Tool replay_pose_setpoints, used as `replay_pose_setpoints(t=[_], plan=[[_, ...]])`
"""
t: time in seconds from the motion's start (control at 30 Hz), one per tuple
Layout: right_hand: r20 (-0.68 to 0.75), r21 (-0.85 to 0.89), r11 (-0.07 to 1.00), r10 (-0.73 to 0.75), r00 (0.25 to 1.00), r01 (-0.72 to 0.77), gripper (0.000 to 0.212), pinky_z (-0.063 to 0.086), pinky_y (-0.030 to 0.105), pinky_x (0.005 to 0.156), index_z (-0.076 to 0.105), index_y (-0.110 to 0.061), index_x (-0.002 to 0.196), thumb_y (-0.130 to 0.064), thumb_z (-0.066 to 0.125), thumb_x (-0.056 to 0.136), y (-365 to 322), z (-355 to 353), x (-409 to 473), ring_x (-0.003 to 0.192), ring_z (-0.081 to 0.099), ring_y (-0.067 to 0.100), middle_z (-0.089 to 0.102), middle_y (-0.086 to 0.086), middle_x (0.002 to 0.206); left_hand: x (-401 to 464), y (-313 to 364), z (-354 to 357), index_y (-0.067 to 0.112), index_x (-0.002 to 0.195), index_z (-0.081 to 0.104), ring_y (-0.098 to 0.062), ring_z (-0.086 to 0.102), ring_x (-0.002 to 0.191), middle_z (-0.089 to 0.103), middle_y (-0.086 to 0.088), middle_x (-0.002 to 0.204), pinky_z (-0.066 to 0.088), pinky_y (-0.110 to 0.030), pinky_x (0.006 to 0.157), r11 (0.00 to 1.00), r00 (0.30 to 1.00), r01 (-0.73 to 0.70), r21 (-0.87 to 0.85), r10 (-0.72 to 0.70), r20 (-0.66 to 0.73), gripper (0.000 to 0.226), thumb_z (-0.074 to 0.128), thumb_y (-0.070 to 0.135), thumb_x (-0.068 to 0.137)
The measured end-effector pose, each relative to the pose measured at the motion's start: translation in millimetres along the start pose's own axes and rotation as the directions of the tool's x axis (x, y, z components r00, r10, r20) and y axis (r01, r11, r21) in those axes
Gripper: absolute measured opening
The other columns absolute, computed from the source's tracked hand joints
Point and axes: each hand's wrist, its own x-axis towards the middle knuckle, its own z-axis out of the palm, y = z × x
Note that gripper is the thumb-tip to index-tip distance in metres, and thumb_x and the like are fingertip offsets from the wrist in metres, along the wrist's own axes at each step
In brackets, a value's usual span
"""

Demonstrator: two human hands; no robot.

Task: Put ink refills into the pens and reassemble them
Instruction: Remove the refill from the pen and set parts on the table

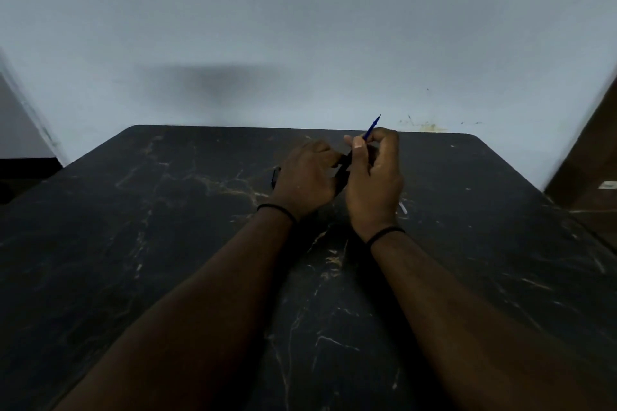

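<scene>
Right hand [374, 173] — pinches blue ink refill [372, 127], tip raised toward wall. Left hand [305, 177] — closed round black pen barrel [344, 167], above dark marble table [167, 243]. Step, judged: refill insertion. Next: align refill with barrel mouth, slide home.

The refill [371, 128] I pinch is blue; the pen barrel [344, 165] is black. My table [167, 243] is black, veined with pale gold marbling; both my wristbands [277, 210] are black; the wall [300, 27] is grey-blue.
</scene>
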Motion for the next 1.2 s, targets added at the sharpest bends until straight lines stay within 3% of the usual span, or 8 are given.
replay_pose_setpoints(t=[0.17, 0.27, 0.37, 0.53, 0.73, 0.97, 1.13, 1.2], plan=[[-0.072, 0.006, 0.989, -0.15, 0.986, 0.151, 0.009, 0.047, 0.034, 0.071, 0.048, -0.032, 0.093, -0.03, 0.054, 0.099, -11, -1, 1, 0.081, 0.055, 0.022, 0.054, -0.01, 0.085, -2, -13, 1, 0.013, 0.079, 0.075, -0.024, 0.054, 0.07, 0.06, -0.006, 0.07, 0.036, -0.033, 0.06, 0.982, 0.982, 0.165, 0.096, -0.155, -0.107, 0.023, 0.064, 0.032, 0.087], [-0.111, 0.148, 0.982, -0.097, 0.989, 0.113, 0.011, 0.045, 0.024, 0.064, 0.048, -0.026, 0.094, -0.019, 0.053, 0.1, -17, -2, 3, 0.068, 0.051, 0.008, 0.052, -0.012, 0.077, -3, -24, -1, 0.017, 0.081, 0.075, -0.02, 0.052, 0.074, 0.049, 0.005, 0.07, 0.026, -0.028, 0.064, 0.942, 0.947, 0.301, 0.146, -0.277, -0.162, 0.018, 0.069, 0.033, 0.086], [-0.107, 0.194, 0.978, -0.062, 0.992, 0.082, 0.007, 0.044, 0.014, 0.061, 0.049, -0.022, 0.098, -0.017, 0.051, 0.101, -17, -3, 1, 0.063, 0.051, 0.001, 0.055, -0.009, 0.075, -3, -34, -5, 0.015, 0.079, 0.072, -0.027, 0.058, 0.079, 0.06, -0.002, 0.073, 0.035, -0.031, 0.065, 0.886, 0.886, 0.442, 0.142, -0.406, -0.225, 0.022, 0.064, 0.034, 0.088], [0.009, -0.059, 0.995, -0.081, 0.997, 0.081, 0.005, 0.044, 0.016, 0.065, 0.056, -0.021, 0.099, -0.016, 0.055, 0.099, -2, -15, 4, 0.069, 0.053, 0.002, 0.057, -0.012, 0.078, -5, -38, -9, 0.014, 0.081, 0.07, -0.027, 0.058, 0.087, 0.066, -0.007, 0.084, 0.045, -0.034, 0.075, 0.833, 0.821, 0.546, 0.088, -0.51, -0.258, 0.024, 0.063, 0.035, 0.09], [-0.039, -0.334, 0.943, -0.027, 0.999, 0.013, 0.011, 0.049, 0.026, 0.078, 0.067, -0.013, 0.104, -0.012, 0.06, 0.095, 17, -40, 26, 0.087, 0.061, 0.014, 0.068, 0.003, 0.101, -5, -36, -11, 0.014, 0.08, 0.067, -0.026, 0.059, 0.088, 0.067, -0.006, 0.087, 0.05, -0.038, 0.078, 0.833, 0.826, 0.546, 0.093, -0.516, -0.225, 0.028, 0.06, 0.038, 0.092], [0.096, -0.506, 0.85, 0.22, 0.971, -0.143, 0.042, 0.048, 0.031, 0.096, 0.065, -0.013, 0.13, -0.036, 0.062, 0.095, 29, -45, 28, 0.112, 0.065, 0.022, 0.069, 0.006, 0.124, -5, -38, -12, 0.014, 0.088, 0.069, -0.024, 0.059, 0.092, 0.067, -0.005, 0.092, 0.05, -0.04, 0.083, 0.826, 0.821, 0.558, 0.079, -0.536, -0.195, 0.028, 0.058, 0.039, 0.093], [0.03, -0.601, 0.786, 0.206, 0.978, -0.147, 0.017, 0.054, 0.042, 0.087, 0.067, -0.03, 0.094, -0.036, 0.052, 0.099, 27, -48, 29, 0.08, 0.062, 0.018, 0.073, 0.002, 0.094, -6, -37, -12, 0.016, 0.08, 0.067, -0.023, 0.06, 0.086, 0.067, -0.003, 0.085, 0.051, -0.039, 0.08, 0.824, 0.811, 0.565, 0.047, -0.545, -0.211, 0.026, 0.06, 0.038, 0.092], [0.009, -0.636, 0.747, 0.259, 0.966, -0.194, 0.016, 0.051, 0.047, 0.094, 0.068, -0.028, 0.104, -0.032, 0.053, 0.1, 26, -51, 32, 0.094, 0.066, 0.026, 0.073, 0.006, 0.103, -6, -36, -12, 0.016, 0.078, 0.066, -0.023, 0.06, 0.085, 0.066, -0.004, 0.083, 0.051, -0.038, 0.078, 0.823, 0.811, 0.565, 0.049, -0.544, -0.215, 0.026, 0.061, 0.038, 0.092]])
